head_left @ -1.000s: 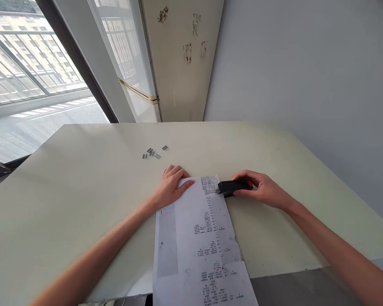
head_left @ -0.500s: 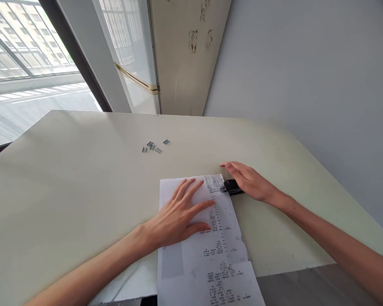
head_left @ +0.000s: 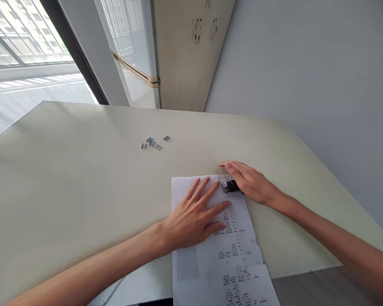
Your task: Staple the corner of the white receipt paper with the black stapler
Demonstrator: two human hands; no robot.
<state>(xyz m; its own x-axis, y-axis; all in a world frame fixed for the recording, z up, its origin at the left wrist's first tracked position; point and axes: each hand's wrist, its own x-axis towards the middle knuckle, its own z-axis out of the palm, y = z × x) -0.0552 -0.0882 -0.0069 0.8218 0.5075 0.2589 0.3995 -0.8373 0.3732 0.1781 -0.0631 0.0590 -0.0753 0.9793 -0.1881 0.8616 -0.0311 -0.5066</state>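
My left hand (head_left: 193, 216) lies flat with spread fingers on a printed sheet of paper (head_left: 207, 272), which may be a stack. Over the sheet's upper right edge sits a black stapler (head_left: 232, 186), its front end on a patch of dense print. My right hand (head_left: 250, 180) covers the stapler from above, palm on it, thumb and fingers pointing left. The rear of the stapler is hidden under that hand.
Several small strips of staples (head_left: 151, 143) lie on the pale table (head_left: 98, 182) beyond the paper. A refrigerator (head_left: 181, 63) stands behind the table's far edge. A grey wall (head_left: 300, 63) borders the right side, and a window (head_left: 15, 34) is at upper left.
The paper has slid right under my left hand, so its edge reaches further beneath the stapler. My right hand has stayed almost in place on the stapler.
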